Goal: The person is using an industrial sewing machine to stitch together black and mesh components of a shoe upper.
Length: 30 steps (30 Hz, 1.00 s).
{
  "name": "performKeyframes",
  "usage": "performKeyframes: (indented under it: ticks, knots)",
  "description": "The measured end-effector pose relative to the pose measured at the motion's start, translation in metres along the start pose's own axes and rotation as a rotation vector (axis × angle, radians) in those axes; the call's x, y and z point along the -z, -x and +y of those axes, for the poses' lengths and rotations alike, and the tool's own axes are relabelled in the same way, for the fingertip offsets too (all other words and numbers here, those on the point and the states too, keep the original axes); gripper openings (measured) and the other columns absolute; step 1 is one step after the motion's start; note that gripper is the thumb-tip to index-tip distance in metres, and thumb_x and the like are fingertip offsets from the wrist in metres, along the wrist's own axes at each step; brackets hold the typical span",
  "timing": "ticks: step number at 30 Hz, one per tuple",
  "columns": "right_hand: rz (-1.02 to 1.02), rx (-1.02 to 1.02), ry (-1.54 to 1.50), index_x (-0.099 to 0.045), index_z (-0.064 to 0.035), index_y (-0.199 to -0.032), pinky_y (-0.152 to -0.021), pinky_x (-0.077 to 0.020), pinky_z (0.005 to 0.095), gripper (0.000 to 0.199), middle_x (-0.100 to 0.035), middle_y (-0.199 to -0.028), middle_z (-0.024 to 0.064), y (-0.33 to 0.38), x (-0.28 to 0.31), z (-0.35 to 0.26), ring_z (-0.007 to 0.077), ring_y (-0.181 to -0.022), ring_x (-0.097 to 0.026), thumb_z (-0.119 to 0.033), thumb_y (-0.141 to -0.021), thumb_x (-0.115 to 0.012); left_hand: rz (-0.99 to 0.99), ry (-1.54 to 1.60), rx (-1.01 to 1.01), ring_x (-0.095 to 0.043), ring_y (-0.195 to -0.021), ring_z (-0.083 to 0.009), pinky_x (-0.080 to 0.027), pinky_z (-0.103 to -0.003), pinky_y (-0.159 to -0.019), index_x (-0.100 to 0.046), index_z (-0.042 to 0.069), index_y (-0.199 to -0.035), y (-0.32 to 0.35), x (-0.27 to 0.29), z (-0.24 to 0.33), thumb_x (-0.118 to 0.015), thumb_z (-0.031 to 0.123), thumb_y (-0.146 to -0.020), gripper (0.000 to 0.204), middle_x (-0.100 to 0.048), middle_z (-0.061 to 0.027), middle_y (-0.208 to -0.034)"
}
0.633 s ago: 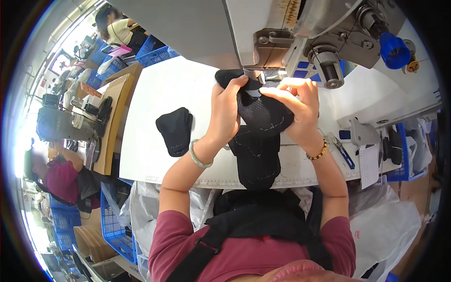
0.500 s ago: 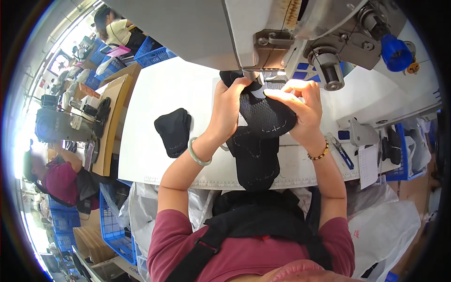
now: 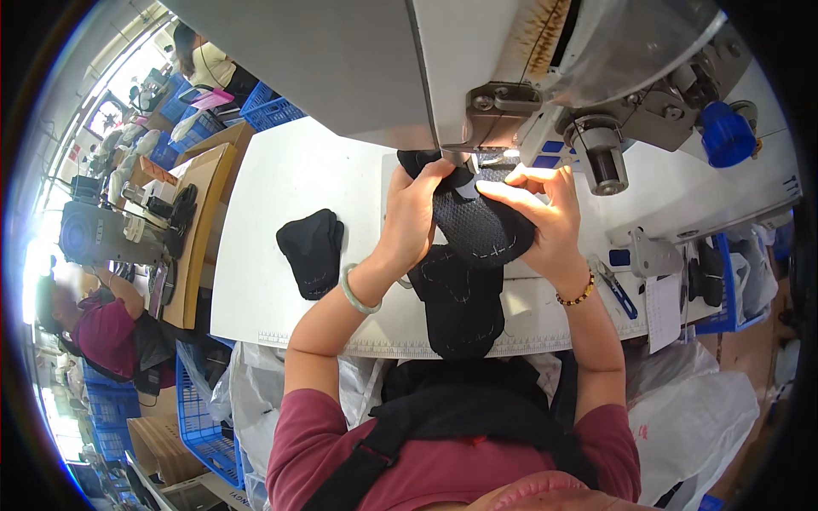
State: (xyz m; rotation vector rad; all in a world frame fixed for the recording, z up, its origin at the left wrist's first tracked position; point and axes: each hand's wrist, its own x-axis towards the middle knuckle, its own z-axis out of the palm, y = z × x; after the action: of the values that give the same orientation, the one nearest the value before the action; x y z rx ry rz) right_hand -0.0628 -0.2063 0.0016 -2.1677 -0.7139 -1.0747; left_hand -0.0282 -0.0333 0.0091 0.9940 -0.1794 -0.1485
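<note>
With the black mesh piece pinched flat by the left hand and right hand, fingertips could apparently be caught beneath the sewing machine needle.

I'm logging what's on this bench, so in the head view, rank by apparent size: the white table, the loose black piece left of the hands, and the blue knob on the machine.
Largest to smallest as they look:
1. white table
2. loose black piece
3. blue knob, though nearness to the camera may skew it.

fabric piece on table, left of sewing machine
</note>
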Motion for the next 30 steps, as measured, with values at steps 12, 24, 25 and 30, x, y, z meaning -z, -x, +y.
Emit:
performKeyframes:
  ticks: [12, 24, 25, 30]
  knots:
    - [-0.019, 0.138, 0.124, -0.072, -0.02, -0.101, -0.071, -0.0328, 0.0294, 0.039, -0.053, -0.091, -0.0026, -0.004, 0.004, 0.006, 0.014, -0.073, -0.044, -0.028, -0.063, -0.075, -0.069, -0.194, 0.127, -0.06, -0.08, -0.0098, -0.049, -0.021, -0.069, -0.062, -0.004, -0.102, 0.008, 0.002, 0.025, -0.061, 0.012, -0.088, 0.021, -0.063, -0.0054, -0.092]
    - [0.012, 0.344, 0.215, -0.069, -0.0168, -0.102, -0.072, -0.0388, 0.0314, 0.04, -0.057, -0.096, -0.0024, 0.007, 0.0, 0.017, 0.0152, -0.082, -0.052, -0.019, -0.063, -0.075, -0.183, -0.242, 0.181, -0.06, -0.075, -0.0083, -0.048, -0.021, -0.065, -0.063, -0.001, -0.095, 0.004, 0.01, 0.029, -0.065, 0.011, -0.086, 0.015, -0.062, -0.0035, -0.085]
    - [-0.005, 0.376, 0.216, -0.069, -0.0158, -0.102, -0.072, -0.0388, 0.0313, 0.04, -0.057, -0.096, -0.0023, 0.008, 0.001, 0.017, 0.0153, -0.081, -0.053, -0.019, -0.063, -0.075, -0.185, -0.242, 0.181, -0.06, -0.075, -0.0083, -0.048, -0.021, -0.065, -0.063, -0.001, -0.095, 0.004, 0.009, 0.029, -0.065, 0.011, -0.086, 0.015, -0.062, -0.0035, -0.085]
    - [-0.011, 0.422, 0.193, -0.069, -0.0132, -0.101, -0.071, -0.039, 0.0319, 0.041, -0.059, -0.095, -0.0018, 0.006, 0.003, 0.019, 0.0156, -0.077, -0.055, -0.02, -0.061, -0.074, -0.147, -0.224, 0.22, -0.059, -0.072, -0.0081, -0.048, -0.02, -0.062, -0.063, 0.001, -0.093, 0.002, 0.009, 0.029, -0.065, 0.014, -0.085, 0.015, -0.062, -0.0034, -0.084]
